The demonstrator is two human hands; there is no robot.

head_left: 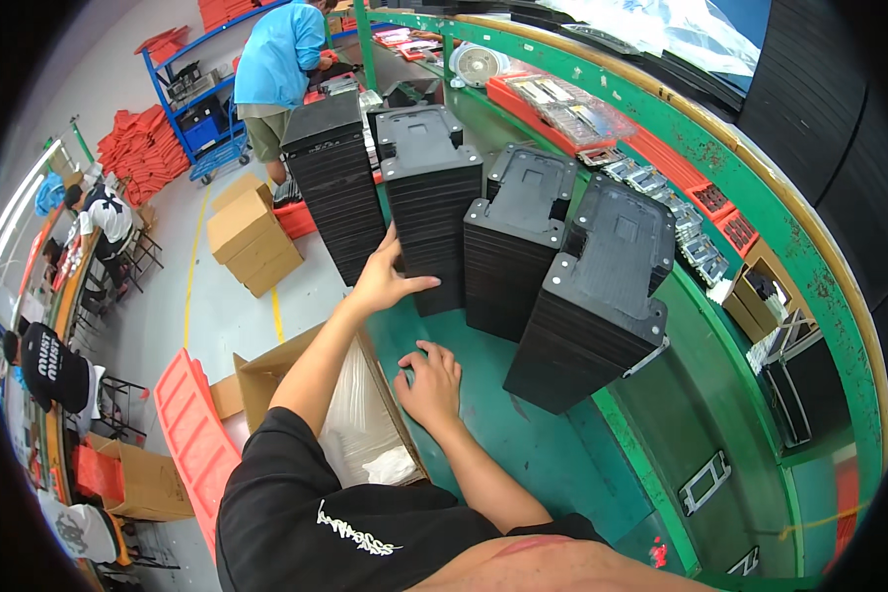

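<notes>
Four tall piles of identical flat black plastic parts stand on a green tabletop [533, 449]. My left hand [383, 278] is at the lower side of the second stack [426, 222] from the left, thumb and fingers spread around its near left edge. Whether it presses on the stack, I cannot tell. Low over the bench, nearer to me, my right hand [431, 387] has loosely bent fingers apart and nothing in them. The leftmost stack [333, 202] is beyond my left hand. To the right are the third stack [513, 261] and the rightmost stack [592, 306].
An open cardboard box [271, 360] lined with clear plastic is beside my left arm, near a red plastic tray [195, 424]. Metal frames [661, 202] line a green rack [809, 286]. A co-worker in a blue jacket [278, 59] stands far off; others sit at left.
</notes>
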